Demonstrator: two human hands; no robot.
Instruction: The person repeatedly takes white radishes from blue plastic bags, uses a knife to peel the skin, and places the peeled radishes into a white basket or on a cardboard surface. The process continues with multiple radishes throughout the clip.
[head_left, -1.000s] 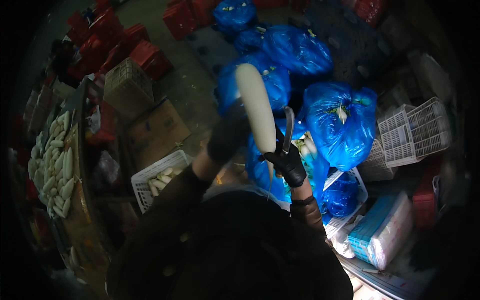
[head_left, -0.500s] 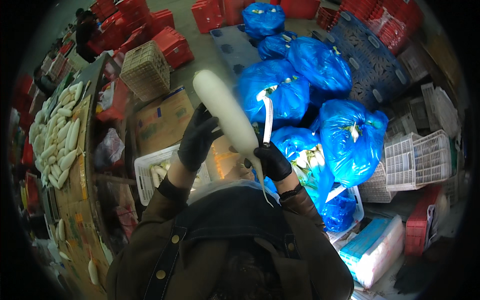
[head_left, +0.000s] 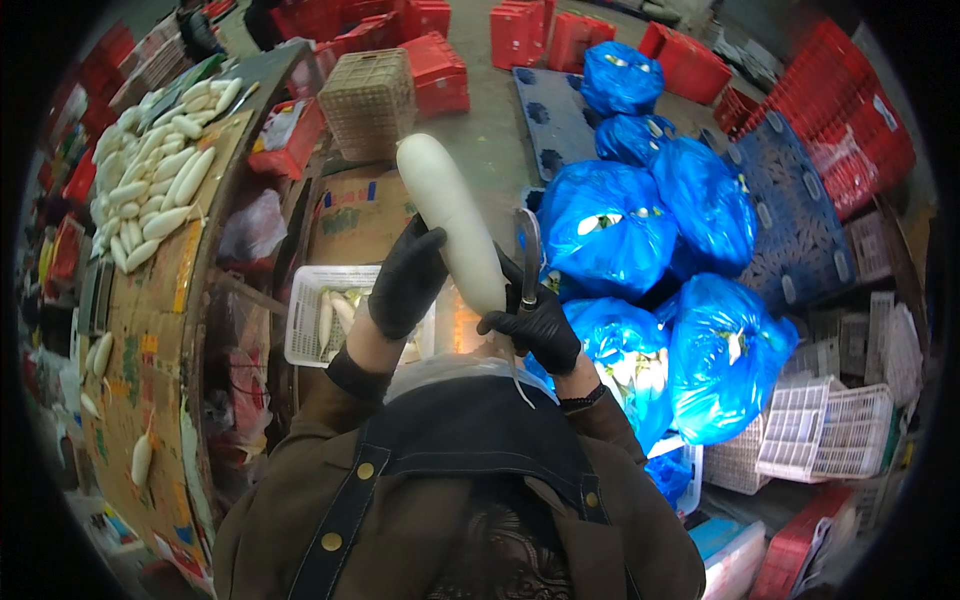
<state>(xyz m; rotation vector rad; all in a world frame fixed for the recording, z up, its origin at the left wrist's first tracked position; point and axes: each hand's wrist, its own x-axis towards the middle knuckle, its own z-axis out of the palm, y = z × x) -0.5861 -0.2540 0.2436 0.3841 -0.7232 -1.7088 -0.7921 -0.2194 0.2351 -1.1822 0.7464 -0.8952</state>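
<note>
A large white daikon radish (head_left: 447,210) is held slantwise in front of my body, its thick end up and away, its thin root tail hanging toward my apron. My left hand (head_left: 408,280), in a black glove, is closed around the radish's left side. My right hand (head_left: 540,328), also gloved in black, grips a knife (head_left: 530,262) whose narrow curved blade points away from me. That hand's thumb reaches to the radish's lower end; its other fingers are partly hidden. Beneath my left forearm, a white plastic basket (head_left: 300,335) holds several smaller radishes.
On the left, a long cardboard-covered table (head_left: 150,390) carries a pile of white radishes (head_left: 150,190). Stuffed blue plastic bags (head_left: 605,235) crowd the right side, near a blue pallet (head_left: 790,200). Beyond stand a beige crate (head_left: 368,105) and red crates (head_left: 437,75).
My view has shifted, so the surroundings sit farther right. The radish has tilted slightly more upright, and the knife blade has turned in my right hand. Both hands keep their hold.
</note>
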